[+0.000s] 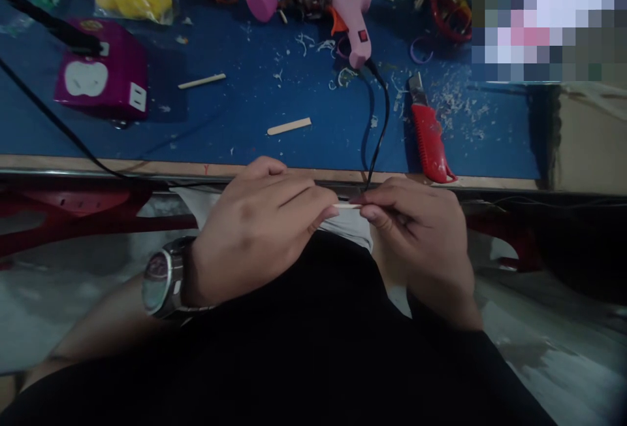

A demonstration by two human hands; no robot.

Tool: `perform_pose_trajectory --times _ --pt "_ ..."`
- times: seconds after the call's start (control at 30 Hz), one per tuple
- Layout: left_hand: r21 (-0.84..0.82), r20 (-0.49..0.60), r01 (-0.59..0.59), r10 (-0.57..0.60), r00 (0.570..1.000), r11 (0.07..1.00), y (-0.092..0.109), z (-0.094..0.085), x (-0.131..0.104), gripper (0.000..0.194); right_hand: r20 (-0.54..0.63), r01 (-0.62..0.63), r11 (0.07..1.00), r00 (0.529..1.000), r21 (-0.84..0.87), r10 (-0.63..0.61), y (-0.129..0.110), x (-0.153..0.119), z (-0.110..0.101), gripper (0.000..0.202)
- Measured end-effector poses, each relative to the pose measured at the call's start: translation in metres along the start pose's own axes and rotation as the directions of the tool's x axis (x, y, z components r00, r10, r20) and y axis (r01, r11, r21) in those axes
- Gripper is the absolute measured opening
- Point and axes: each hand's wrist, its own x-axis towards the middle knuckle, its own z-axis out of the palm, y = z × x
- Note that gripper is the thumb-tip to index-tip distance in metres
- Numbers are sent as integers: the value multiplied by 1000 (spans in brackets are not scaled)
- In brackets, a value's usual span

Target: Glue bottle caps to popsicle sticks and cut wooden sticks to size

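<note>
Between both hands, just in front of the table edge, I hold a short pale wooden stick (347, 206). My left hand (267, 217), with a metal watch at its wrist, is closed and pinches the stick's left end. The right end sits between the thumb and forefinger of my right hand (421, 230), also closed. On the blue tabletop beyond lie a cut popsicle stick (289, 127) and a thinner wooden stick (202, 81). A red utility knife (431, 142) rests near the edge, to the right, its blade pointing away.
A pink glue gun (356, 21) lies at the back, its black cord running over the table edge. To the left stands a purple power adapter (105, 73). White shavings scatter around the knife. A cardboard box (592, 132) is at the right.
</note>
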Motion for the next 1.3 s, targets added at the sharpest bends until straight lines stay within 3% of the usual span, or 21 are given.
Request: perform_pose_trajectory --times 0.13,0.2,0.4,0.57,0.63,0.7,0.87,1.3 --pt "16 113 -32 30 993 999 0 4 -2 28 306 -3 1000 952 9 0 1 3 -6 20" --pt "22 162 -67 63 985 997 -3 9 -5 29 385 -28 999 922 -33 38 2 5 -7 21" --pt "-10 233 -45 46 971 999 -25 7 3 26 412 16 982 909 -187 64 -1 25 -17 22" --pt "81 250 -71 48 967 994 -48 -14 47 27 511 128 919 855 -374 89 -13 78 -45 24" --pt "108 204 -71 48 978 992 -58 -25 67 28 477 197 898 879 -393 16 -14 103 -56 25" --pt "88 187 -65 48 981 994 -69 -35 83 33 486 257 894 873 -367 -52 -13 124 -65 23" --pt "-117 283 -64 95 954 991 -88 -53 100 39 525 324 914 837 -247 -155 -4 151 -76 25" --pt "-461 281 42 101 954 886 -107 -22 94 31 667 276 957 697 91 -265 27 177 -71 30"
